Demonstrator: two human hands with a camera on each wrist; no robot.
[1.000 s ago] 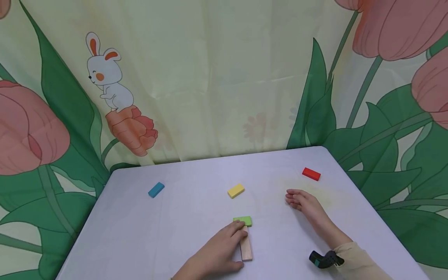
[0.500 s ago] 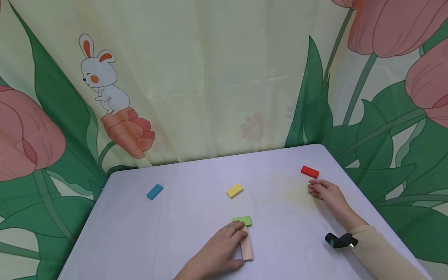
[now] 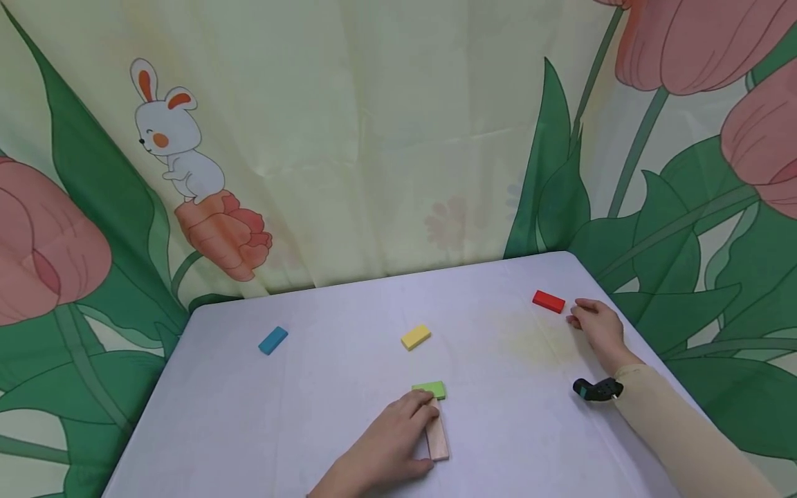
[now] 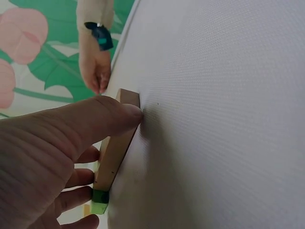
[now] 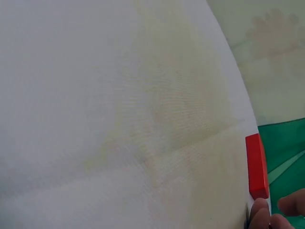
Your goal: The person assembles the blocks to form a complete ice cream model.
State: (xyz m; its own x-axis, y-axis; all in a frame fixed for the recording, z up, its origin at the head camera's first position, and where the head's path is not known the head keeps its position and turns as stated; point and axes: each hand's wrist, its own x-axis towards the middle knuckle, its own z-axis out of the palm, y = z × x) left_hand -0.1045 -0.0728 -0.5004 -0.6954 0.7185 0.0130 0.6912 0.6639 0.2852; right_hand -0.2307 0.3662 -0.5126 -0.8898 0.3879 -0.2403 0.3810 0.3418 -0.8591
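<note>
My left hand (image 3: 386, 443) lies over a plain wooden block (image 3: 438, 439) near the front of the table, its thumb by the near end and its fingers along the block. A green block (image 3: 434, 389) sits crosswise at the far end, with fingertips at its edge. In the left wrist view the wooden block (image 4: 116, 157) is between thumb and fingers. At the far right, a red block (image 3: 548, 301) lies flat. Just right of it is my right hand (image 3: 599, 330), thumb and fingers parted and holding nothing. In the right wrist view fingertips reach the red block's (image 5: 257, 164) end; contact is unclear.
A yellow block (image 3: 416, 337) lies beyond the green one, and a blue block (image 3: 272, 340) is farther left. White cloth covers the table (image 3: 336, 373). Behind its back edge hangs a printed curtain (image 3: 398, 138). A black device (image 3: 598, 389) is on the right wrist.
My right hand has moved right and away from me, to the right end of the red block. The left hand stays on the wooden block. The head view has shifted slightly.
</note>
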